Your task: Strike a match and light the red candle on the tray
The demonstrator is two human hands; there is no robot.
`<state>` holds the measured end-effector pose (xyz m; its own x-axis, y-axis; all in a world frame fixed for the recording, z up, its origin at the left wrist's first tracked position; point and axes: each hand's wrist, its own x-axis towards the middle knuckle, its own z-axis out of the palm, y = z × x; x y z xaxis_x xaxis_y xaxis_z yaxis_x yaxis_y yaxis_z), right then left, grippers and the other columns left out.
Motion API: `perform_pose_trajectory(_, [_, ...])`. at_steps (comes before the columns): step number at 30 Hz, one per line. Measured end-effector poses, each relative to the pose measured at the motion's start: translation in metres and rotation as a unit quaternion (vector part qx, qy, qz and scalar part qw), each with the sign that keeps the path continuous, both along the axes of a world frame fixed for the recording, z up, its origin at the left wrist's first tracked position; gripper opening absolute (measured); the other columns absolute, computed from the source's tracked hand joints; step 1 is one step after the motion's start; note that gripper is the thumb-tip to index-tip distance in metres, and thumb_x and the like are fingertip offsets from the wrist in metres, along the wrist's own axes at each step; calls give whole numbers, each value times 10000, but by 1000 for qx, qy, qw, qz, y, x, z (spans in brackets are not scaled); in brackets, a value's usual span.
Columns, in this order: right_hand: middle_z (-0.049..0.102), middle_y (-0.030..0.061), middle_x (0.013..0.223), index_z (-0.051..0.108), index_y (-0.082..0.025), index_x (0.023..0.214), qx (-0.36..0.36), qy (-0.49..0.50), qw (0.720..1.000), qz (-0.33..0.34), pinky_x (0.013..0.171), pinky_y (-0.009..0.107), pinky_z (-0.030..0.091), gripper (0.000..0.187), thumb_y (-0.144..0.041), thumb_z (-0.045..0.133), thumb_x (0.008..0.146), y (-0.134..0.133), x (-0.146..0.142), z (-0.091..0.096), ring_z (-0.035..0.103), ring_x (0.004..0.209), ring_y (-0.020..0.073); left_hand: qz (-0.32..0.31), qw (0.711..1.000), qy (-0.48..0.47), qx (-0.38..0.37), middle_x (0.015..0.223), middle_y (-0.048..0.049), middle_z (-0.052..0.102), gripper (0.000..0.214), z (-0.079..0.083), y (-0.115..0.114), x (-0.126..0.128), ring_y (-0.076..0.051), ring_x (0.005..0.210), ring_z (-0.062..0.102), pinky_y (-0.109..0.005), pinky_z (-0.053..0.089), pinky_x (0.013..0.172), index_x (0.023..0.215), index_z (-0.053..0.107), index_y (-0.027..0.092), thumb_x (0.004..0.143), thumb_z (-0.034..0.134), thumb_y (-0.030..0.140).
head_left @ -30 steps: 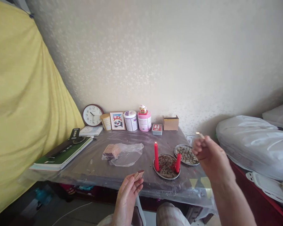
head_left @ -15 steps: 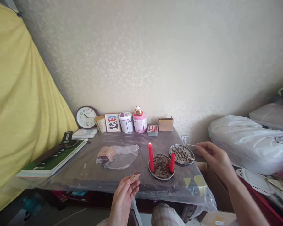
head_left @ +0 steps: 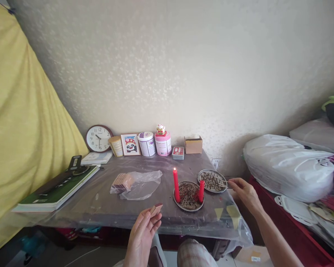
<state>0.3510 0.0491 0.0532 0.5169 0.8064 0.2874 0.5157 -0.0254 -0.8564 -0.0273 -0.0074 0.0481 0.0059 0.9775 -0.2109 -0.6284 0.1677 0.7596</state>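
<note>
My left hand (head_left: 143,234) is raised at the table's front edge, its fingers closed on a small brown matchbox (head_left: 156,209). My right hand (head_left: 243,190) reaches to the right rim of a round metal dish (head_left: 212,181) full of spent matches and pinches a thin matchstick (head_left: 224,183) laid over that rim. To the left of it a second round dish (head_left: 187,192) holds two red candles: the tall one (head_left: 176,180) burns with a small flame, the short one (head_left: 201,191) shows no flame.
A plastic sheet covers the table (head_left: 105,207). A clear bag with a stack of matchboxes (head_left: 136,181) lies mid-table. A clock (head_left: 96,138), tins, a picture frame and a cardboard box (head_left: 193,144) line the wall. Books (head_left: 55,187) lie left, stuffed white bags (head_left: 286,167) right.
My right hand came down from in front of me, where it held a lit match, to the rim of the right dish; the match's flame is gone. The left hand barely moved.
</note>
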Motion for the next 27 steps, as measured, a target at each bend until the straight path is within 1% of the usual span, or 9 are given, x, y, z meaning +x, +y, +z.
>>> perform_pose_trajectory(5, [741,65,684,705,-187,699,-30,-14,999,-24,602,316,476,332,-498,609,631,11,9,-19,667,665,240,-7,1000,0,1,1014,-105,740,368,0,0,0,-239,932,637,-375,466,882,876,744,175,636,792,451])
perform_pose_trajectory(8, [756,77,762,709,-184,733,-49,-25,998,-37,631,312,489,280,-438,600,686,18,14,-29,686,738,250,-9,1000,4,1,1018,-98,738,360,-3,1,-1,-235,942,635,-371,463,889,890,742,180,659,776,454])
perform_pose_trajectory(11, [739,61,836,696,-167,807,-77,-41,995,-46,713,330,507,193,-345,623,789,23,18,-37,678,797,217,-9,1000,4,-3,1026,-92,738,352,-9,4,-2,-236,957,637,-373,462,890,918,736,191,689,753,459])
perform_pose_trajectory(14, [706,33,911,668,-149,886,-100,-57,992,-44,800,365,514,163,-305,622,878,26,20,-44,661,850,179,-8,1000,2,-7,1043,-92,737,361,-12,6,-2,-234,953,640,-371,467,881,928,733,194,690,750,465])
perform_pose_trajectory(18, [689,27,944,659,-148,923,-131,-66,988,-38,810,373,527,175,-312,598,914,27,23,-48,658,873,177,-8,1000,8,-15,1051,-108,735,388,-9,5,-1,-240,942,640,-377,469,885,905,735,177,648,781,464])
perform_pose_trajectory(21, [685,31,973,656,-146,947,-149,-66,986,-33,810,377,534,175,-306,588,923,28,25,-49,658,891,180,-8,1000,8,-14,1056,-108,731,357,-3,2,0,-238,938,640,-379,468,890,892,735,177,656,781,440])
perform_pose_trajectory(24, [683,35,997,654,-148,961,-154,-64,986,-29,815,377,536,168,-296,584,927,30,26,-48,656,911,182,-4,1000,10,-10,1073,-117,723,349,1,0,0,-248,941,642,-387,474,884,891,735,173,658,778,430])
perform_pose_trajectory(27, [684,33,990,654,-150,967,-155,-57,986,-29,801,368,540,170,-299,581,928,29,24,-47,658,893,178,-3,1000,14,-8,1068,-125,724,360,1,0,1,-256,939,644,-390,478,880,895,735,166,661,772,437])
